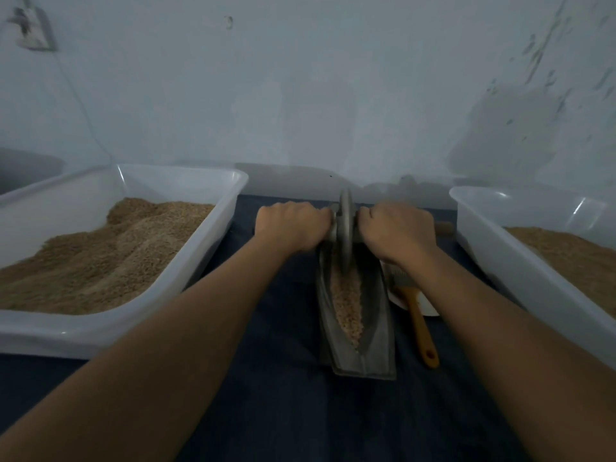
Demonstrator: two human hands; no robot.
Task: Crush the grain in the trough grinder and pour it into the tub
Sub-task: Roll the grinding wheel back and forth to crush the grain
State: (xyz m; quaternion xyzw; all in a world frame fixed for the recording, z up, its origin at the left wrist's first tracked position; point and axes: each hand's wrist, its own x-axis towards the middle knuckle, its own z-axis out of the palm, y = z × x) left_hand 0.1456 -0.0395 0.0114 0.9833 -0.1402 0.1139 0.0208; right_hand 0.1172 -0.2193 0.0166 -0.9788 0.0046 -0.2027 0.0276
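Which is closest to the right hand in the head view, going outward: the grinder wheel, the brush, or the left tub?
From the right hand:
1. Grinder wheel, touching its inner side, at the trough's far end.
2. Brush, just nearer the person, right of the trough.
3. Left tub, far across, beyond the left hand.

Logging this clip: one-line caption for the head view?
Both hands grip the grey metal wheel axle, crushing tan grain in the trough.
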